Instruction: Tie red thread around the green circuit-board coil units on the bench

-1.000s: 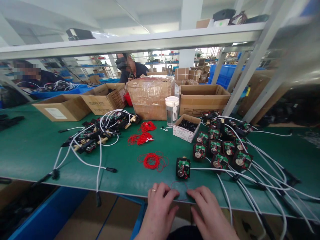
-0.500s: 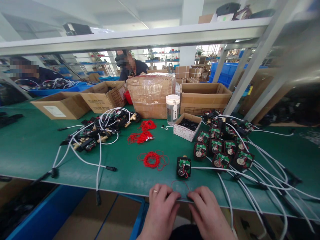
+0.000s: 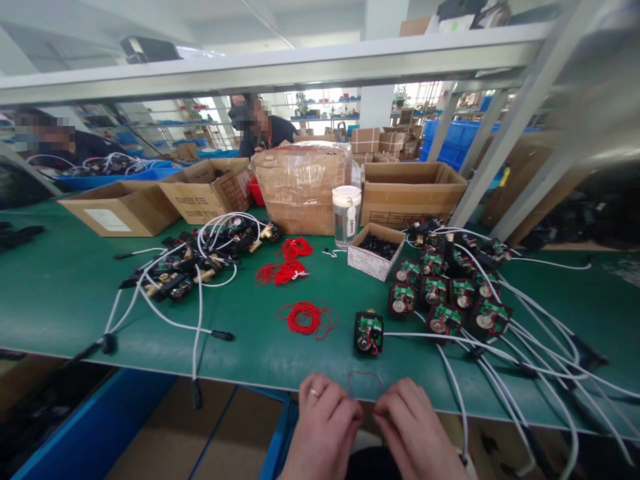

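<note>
Both my hands sit at the near edge of the green table [image 3: 60, 300]. My left hand [image 3: 325, 423], with a ring on it, and my right hand [image 3: 410, 423] are curled, each pinching an end of a thin red thread loop [image 3: 366, 377] that arches up between them onto the table. Just beyond the loop stands a single black module with a green circuit board [image 3: 369, 331], a white cable running right from it. A loose coil of red thread [image 3: 306, 317] lies left of that module.
Several more black modules with white cables [image 3: 450, 300] crowd the right side. Another tangle of cabled parts [image 3: 195, 263] lies at left. Red thread bundles [image 3: 283, 273], a small white box [image 3: 375, 253], a clear jar [image 3: 345, 215] and cardboard boxes [image 3: 300, 190] stand behind. Two people work beyond the table.
My hands have drawn back toward the table's edge and curled tighter. The red thread loop between them now stands out more clearly.
</note>
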Tool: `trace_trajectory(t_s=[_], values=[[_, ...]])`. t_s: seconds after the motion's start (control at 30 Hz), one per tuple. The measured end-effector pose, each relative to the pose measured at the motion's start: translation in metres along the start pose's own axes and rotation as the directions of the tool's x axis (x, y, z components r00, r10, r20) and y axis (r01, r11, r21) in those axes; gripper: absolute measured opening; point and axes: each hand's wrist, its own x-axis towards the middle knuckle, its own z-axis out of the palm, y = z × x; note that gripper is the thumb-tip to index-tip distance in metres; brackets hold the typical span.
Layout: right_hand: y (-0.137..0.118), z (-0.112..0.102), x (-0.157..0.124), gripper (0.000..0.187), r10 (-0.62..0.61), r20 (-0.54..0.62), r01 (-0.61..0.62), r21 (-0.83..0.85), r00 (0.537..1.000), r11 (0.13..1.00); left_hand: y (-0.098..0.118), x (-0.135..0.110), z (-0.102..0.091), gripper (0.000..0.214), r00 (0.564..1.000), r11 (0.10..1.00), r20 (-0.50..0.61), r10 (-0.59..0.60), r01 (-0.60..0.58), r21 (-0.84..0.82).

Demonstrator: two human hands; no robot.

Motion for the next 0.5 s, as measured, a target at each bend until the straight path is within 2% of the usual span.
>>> trace_trajectory(t_s=[0.1,0.2,0.33,0.5], values=[[0.001,-0.0001,-0.0055,0.023,0.049,-0.056,-0.049,0.011,0.997,0.999,-0.0008,-0.0022,0.0002,0.014,1.0,1.0,-0.014,0.003,-0.003,0.003],[0.0031,-0.0017,-0.0091,0.031,0.045,-0.071,-0.046,0.0,0.996,0.999,-0.0016,-0.003,0.0029,0.016,0.999,1.0,-0.044,-0.01,0.01,-0.003],[0.0061,-0.002,-0.009,0.024,0.01,-0.092,-0.013,-0.031,0.996,0.999,-0.0037,-0.0038,0.006,0.017,0.997,0.999,-0.07,0.031,-0.032,-0.002],[0.0064,-0.003,-0.0039,0.016,-0.066,-0.081,0.062,-0.058,0.995,0.996,-0.0027,-0.0025,-0.0016,0.016,0.999,0.999,-0.051,-0.009,0.006,-0.053]])
